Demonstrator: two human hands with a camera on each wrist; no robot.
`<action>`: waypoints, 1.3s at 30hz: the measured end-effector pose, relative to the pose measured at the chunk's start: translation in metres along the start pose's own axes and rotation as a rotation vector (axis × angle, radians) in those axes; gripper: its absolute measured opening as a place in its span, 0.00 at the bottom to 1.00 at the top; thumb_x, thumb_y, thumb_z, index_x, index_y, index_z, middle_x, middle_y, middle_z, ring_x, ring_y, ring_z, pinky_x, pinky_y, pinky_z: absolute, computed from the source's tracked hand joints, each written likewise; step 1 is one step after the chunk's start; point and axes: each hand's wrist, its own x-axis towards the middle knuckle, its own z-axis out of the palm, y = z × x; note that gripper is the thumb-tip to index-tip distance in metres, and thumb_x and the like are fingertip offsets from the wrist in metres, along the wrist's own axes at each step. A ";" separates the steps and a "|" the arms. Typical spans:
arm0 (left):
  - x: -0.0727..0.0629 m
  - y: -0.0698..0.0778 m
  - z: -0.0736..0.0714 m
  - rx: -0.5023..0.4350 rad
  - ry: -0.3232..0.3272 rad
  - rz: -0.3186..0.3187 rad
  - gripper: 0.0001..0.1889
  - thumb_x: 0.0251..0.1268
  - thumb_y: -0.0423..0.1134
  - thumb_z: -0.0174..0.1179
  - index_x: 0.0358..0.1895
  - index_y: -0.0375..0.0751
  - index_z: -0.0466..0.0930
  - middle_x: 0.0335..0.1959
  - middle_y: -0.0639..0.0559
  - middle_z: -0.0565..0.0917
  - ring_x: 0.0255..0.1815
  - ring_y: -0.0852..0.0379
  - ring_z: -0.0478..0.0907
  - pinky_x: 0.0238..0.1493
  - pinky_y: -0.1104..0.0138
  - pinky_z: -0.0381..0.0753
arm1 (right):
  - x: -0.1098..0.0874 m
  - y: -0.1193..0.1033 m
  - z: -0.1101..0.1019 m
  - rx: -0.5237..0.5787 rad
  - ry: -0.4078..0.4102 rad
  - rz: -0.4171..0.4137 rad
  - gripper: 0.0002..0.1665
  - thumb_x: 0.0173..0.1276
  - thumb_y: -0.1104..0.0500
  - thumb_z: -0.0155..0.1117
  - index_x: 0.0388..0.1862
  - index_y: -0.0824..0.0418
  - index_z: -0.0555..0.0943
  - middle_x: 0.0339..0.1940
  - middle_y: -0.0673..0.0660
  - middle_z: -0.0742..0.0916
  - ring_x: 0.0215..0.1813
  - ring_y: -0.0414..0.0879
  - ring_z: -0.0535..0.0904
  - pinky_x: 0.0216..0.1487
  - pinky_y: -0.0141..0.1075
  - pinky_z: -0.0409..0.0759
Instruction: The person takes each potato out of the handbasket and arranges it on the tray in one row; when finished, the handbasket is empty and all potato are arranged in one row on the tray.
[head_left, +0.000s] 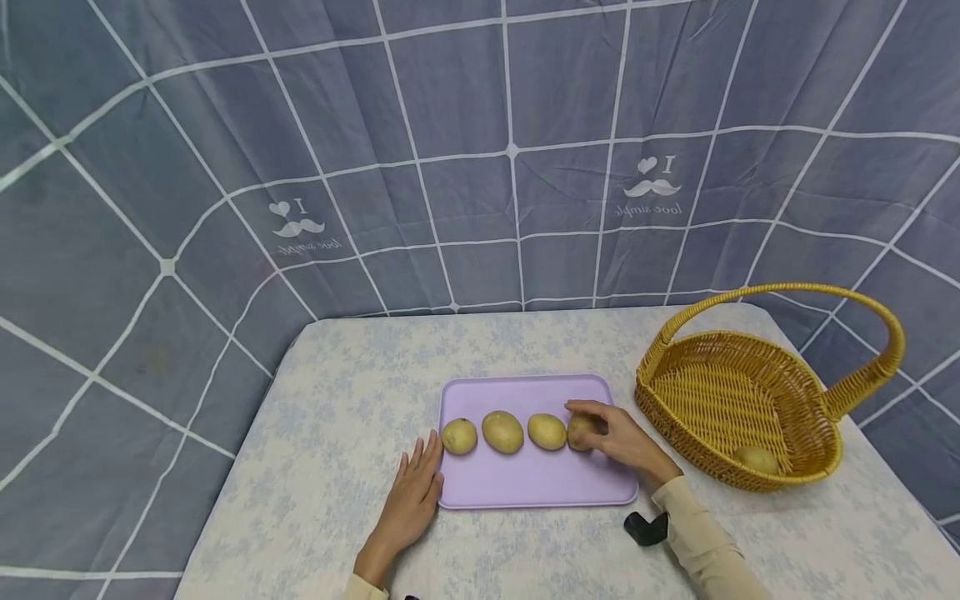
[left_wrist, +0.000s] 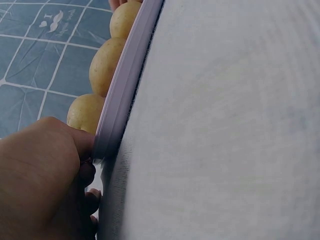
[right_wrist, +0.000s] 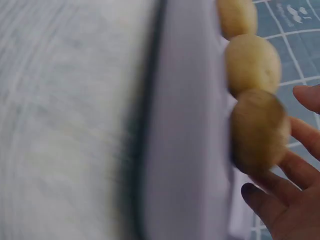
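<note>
A lilac tray holds a row of several potatoes. My right hand holds the rightmost potato on the tray, its thumb on the near side and fingers on the far side. That potato stands close beside its yellow neighbour. My left hand lies with extended fingers on the tablecloth along the tray's left edge, its thumb against the rim. Nearest to it on the tray is the leftmost potato; a larger potato sits second from the left.
A yellow wicker basket with a tall arched handle stands right of the tray. One potato lies inside it. The pale floral tablecloth covers the table. A black object is by the right sleeve. Grey-blue checked curtains hang behind.
</note>
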 end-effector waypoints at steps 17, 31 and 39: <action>0.002 0.001 -0.003 0.005 0.000 -0.003 0.27 0.76 0.35 0.43 0.73 0.32 0.53 0.76 0.43 0.52 0.77 0.40 0.43 0.73 0.43 0.36 | -0.085 -0.042 -0.122 0.038 0.309 -0.123 0.30 0.69 0.72 0.56 0.70 0.70 0.65 0.66 0.42 0.75 0.63 0.26 0.70 0.54 0.19 0.73; -0.002 0.000 -0.001 -0.006 -0.002 -0.005 0.26 0.77 0.37 0.42 0.73 0.33 0.53 0.76 0.43 0.52 0.77 0.39 0.44 0.73 0.42 0.38 | -0.122 0.013 -0.189 -0.107 0.155 0.159 0.44 0.74 0.61 0.53 0.79 0.45 0.42 0.77 0.45 0.56 0.67 0.20 0.56 0.51 0.11 0.62; -0.002 0.001 -0.002 -0.022 0.003 0.000 0.26 0.77 0.36 0.43 0.73 0.32 0.53 0.76 0.42 0.52 0.77 0.38 0.44 0.72 0.42 0.37 | -0.112 0.020 -0.188 -0.218 -0.087 0.267 0.47 0.70 0.56 0.59 0.76 0.72 0.44 0.72 0.80 0.56 0.67 0.80 0.52 0.57 0.64 0.70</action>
